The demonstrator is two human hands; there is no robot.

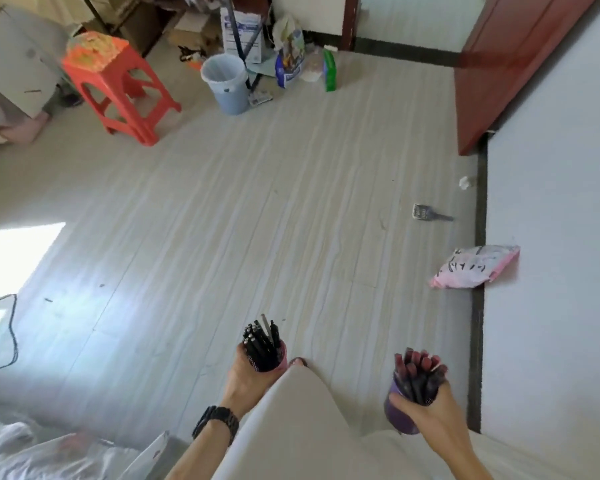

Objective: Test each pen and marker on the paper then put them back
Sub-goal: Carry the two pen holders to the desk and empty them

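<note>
My left hand [245,379] grips a pink cup [282,358] packed with several black pens [262,344] standing upright. My right hand [426,407] grips a purple cup [397,415] filled with several dark markers with reddish caps [418,370]. Both cups are held above a pale wood-look floor, on either side of my leg in light trousers [302,420]. A black watch sits on my left wrist. No paper for testing is visible.
An orange plastic stool [118,88] stands at the far left, a blue bin [226,83] and bags beyond it. A red door [510,64] is open at the right. A pink packet [475,268] and a small brush [428,213] lie by the right wall. A black cable [11,334] lies at the left.
</note>
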